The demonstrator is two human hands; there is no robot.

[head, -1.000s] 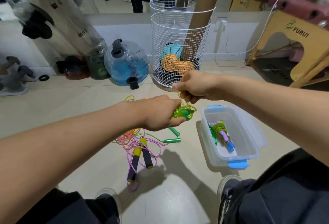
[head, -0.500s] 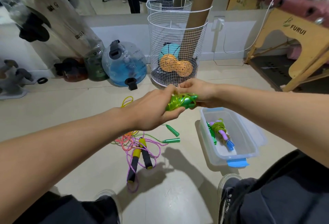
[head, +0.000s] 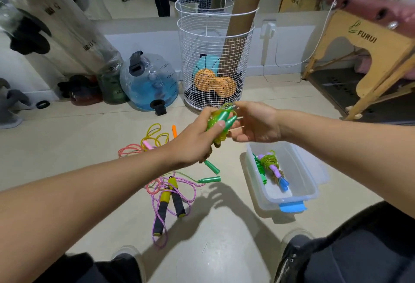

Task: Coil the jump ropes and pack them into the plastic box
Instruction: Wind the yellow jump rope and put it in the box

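While loose ropes [head: 166,183] lie tangled on the floor beside the plastic box [head: 312,183], a wire basket [head: 215,58] stands behind. The left hand [head: 195,141] grips the coiled green rope [head: 221,123] above the box; the right hand [head: 256,123], fingers spread, touches it.

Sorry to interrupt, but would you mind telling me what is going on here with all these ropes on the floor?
A person is coiling jump ropes and packing them into a box. The left hand grips a coiled green rope bundle, while the right hand is open beside it. The clear plastic box on the floor already holds one coiled rope. Several loose ropes, including a purple one with black and yellow handles, lie tangled on the floor to its left, not yet coiled.
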